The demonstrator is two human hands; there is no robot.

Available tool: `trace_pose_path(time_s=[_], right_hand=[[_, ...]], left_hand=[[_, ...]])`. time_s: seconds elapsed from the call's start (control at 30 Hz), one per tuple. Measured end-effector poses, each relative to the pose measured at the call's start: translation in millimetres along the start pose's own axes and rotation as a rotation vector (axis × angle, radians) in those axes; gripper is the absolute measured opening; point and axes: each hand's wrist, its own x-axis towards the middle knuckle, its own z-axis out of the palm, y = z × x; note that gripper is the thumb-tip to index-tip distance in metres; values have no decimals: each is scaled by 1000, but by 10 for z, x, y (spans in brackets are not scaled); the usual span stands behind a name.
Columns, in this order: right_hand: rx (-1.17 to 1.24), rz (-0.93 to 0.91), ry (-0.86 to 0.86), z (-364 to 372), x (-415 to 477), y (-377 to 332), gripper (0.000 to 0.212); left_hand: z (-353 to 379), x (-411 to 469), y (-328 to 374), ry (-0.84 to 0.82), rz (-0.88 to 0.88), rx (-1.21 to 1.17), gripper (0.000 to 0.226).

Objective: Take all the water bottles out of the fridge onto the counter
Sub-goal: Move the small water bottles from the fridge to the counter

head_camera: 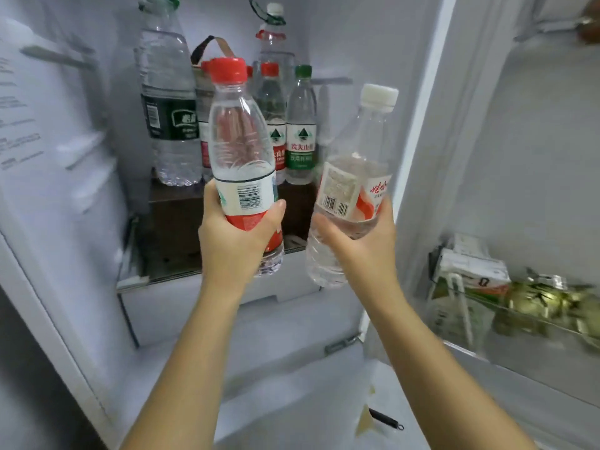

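1. The left hand [238, 235] is curled round the lower half of a red-capped bottle [240, 147], thumb across its white and red label, at centre frame.
2. The right hand [360, 245] is wrapped round the lower body of a white-capped bottle [354, 177], just right of centre, tilted slightly rightward.
3. Both bottles are held upright in front of the open fridge, clear of the shelf [136, 280]. The step in hand is judged to be the carry-out; the counter is not in view.
4. Next, a turn away from the fridge and a set-down of both bottles would be called for, then a return trip.
5. Left on the shelf, in the upper centre, are a large bottle [168, 115] with a dark green label, a green-capped bottle [302, 131], a tall white-capped bottle [274, 37] and others behind.
6. Barcodes are shown on both held bottles. Red script on the white-capped bottle is only partly legible. "农夫山" can be read on the green-capped bottle; the large bottle's logo is too blurred.
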Motion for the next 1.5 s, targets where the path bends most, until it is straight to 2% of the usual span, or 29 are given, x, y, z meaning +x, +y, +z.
trace_pose_path(time_s=[0.1, 0.3, 0.6, 0.83, 0.97, 1.1, 1.5], right_hand=[[-12, -31, 43, -427, -358, -183, 53], [-106, -127, 158, -1296, -1018, -583, 50], [-332, -137, 358, -2730, -2108, -1177, 52], [-560, -78, 545, -3772, -2871, -1553, 55], [-655, -29, 681, -4301, -3210, -1688, 56], [-735, 18, 804, -4785, -3475, -1803, 49], [-918, 186, 1063, -6517, -3662, -1709, 59]], left_hand=[[117, -516, 142, -92, 5, -55, 45], [362, -1463, 514, -233, -12, -143, 46], [937, -2983, 1222, -511, -56, -321, 46], [1488, -4024, 1701, -715, -87, -409, 50], [1839, -4459, 1918, -838, -77, -448, 45], [2245, -4836, 2066, -961, -76, -490, 43], [4013, -5835, 2427, -1287, -104, -600, 50]])
